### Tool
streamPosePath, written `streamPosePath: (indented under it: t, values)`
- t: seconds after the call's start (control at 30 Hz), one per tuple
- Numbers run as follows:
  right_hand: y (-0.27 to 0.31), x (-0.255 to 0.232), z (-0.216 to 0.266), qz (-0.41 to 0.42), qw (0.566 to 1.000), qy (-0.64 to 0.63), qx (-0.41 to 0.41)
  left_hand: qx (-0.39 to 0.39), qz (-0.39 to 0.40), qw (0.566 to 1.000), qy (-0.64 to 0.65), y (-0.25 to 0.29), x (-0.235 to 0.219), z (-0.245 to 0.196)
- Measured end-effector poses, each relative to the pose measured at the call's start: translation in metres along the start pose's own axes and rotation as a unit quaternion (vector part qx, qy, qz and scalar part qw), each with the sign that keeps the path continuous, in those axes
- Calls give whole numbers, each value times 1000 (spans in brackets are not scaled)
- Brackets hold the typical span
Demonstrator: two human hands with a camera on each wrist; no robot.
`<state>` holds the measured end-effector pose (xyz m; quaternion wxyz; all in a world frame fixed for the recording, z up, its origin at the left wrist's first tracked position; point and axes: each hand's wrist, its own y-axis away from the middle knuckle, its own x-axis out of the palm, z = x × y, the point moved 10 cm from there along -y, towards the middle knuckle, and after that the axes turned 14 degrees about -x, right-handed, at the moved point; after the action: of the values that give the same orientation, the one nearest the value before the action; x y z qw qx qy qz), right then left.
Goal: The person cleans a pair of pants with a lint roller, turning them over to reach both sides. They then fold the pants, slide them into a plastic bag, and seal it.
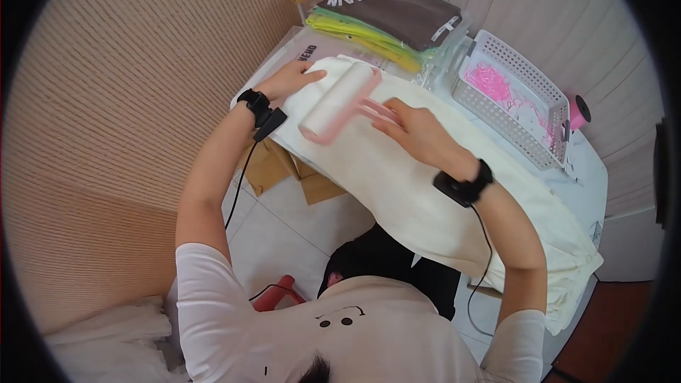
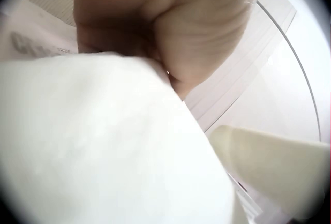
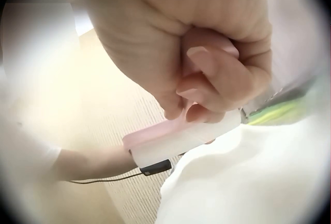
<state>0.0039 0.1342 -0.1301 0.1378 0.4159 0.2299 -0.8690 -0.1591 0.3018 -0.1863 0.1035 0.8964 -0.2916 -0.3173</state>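
Observation:
A cream-white piece of clothing [image 1: 418, 195] is spread over the table, its near side hanging past the front edge. At its far left end my left hand [image 1: 288, 82] pinches the cloth, thumb on top and the other fingers mostly hidden; the left wrist view shows the white fabric [image 2: 108, 136] running out from under that hand. My right hand [image 1: 423, 136] grips the handle of a lint roller with a pink frame and a wide white roll [image 1: 343, 105]. In the head view the roll overlaps the cloth just right of my left hand. Curled fingers [image 3: 227, 79] wrap the pink handle in the right wrist view.
Folded shirts [image 1: 397, 10] in clear bags, dark on top with yellow below, lie at the back. A white perforated basket [image 1: 507, 117] with pink shreds stands at the right rear, beside a pink spool [image 1: 578, 112]. Below the table are cardboard pieces [image 1: 319, 188] and a red object [image 1: 278, 296].

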Motion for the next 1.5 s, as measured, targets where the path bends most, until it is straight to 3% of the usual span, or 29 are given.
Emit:
streamPosePath:
  t: [0.13,0.23,0.33,0.47,0.7,0.83,1.03,1.13,1.23,1.27,1.4,1.5]
  values:
    - [-31,41,-19,13,998,51,34,-27,40,998,-52,-28,1,17]
    - [-18,56,-18,29,995,89,45,7,-12,995,-103,-35,4,26]
    - [10,38,-18,34,987,150,38,35,-22,993,-113,-34,5,25]
    - [89,5,-30,104,975,186,67,-8,52,998,44,-26,16,25]
    - [265,-82,-23,121,946,223,200,-25,65,997,40,-33,14,35]
    - [316,-109,-18,153,924,197,292,-44,61,997,23,-24,18,25]
    - [244,-83,-20,32,972,184,144,-14,63,998,10,-32,18,31]
    - [220,-56,-45,95,970,181,129,-26,27,999,-19,-37,10,37]
    - [250,-68,-57,113,969,182,127,-26,28,994,-100,-55,6,40]
    - [268,-78,-59,112,965,188,144,-25,30,990,-133,-64,5,47]
    - [385,-132,-53,108,940,217,238,-24,35,997,-58,-47,6,43]
    - [485,-171,-40,64,917,228,321,-46,3,995,-88,-42,3,40]
